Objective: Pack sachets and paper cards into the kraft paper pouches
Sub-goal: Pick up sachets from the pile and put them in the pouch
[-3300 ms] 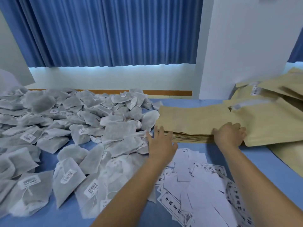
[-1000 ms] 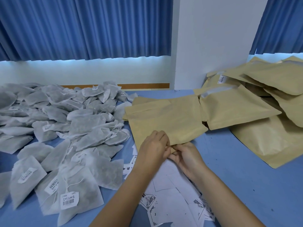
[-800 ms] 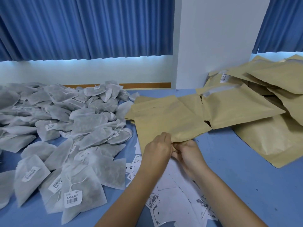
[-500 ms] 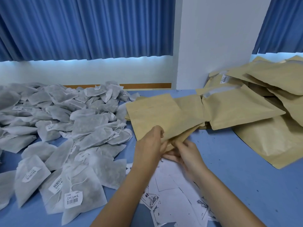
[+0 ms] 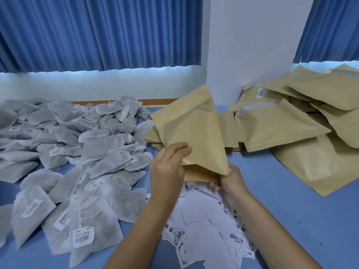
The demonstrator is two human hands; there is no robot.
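Note:
I hold one kraft paper pouch (image 5: pixel 194 131) tilted up above the blue table (image 5: pixel 291 210). My left hand (image 5: pixel 169 169) grips its near left edge, fingers over the front face. My right hand (image 5: pixel 231 181) pinches its lower right corner from underneath. A heap of grey mesh sachets (image 5: pixel 77 152) with white barcode tags covers the table's left side. White paper cards (image 5: pixel 204 226) with black print lie scattered below my hands. A flat stack of empty pouches (image 5: pixel 229 131) lies behind the held one.
A pile of bulging kraft pouches (image 5: pixel 310 123) fills the right side of the table, up against a white pillar (image 5: pixel 250 39). Blue curtains (image 5: pixel 97 32) hang behind a white sill. Bare blue tabletop shows at the lower right.
Both hands have lifted the top pouch off the flat stack and tipped it upright toward me. My grip has shifted to its near edge and lower corner.

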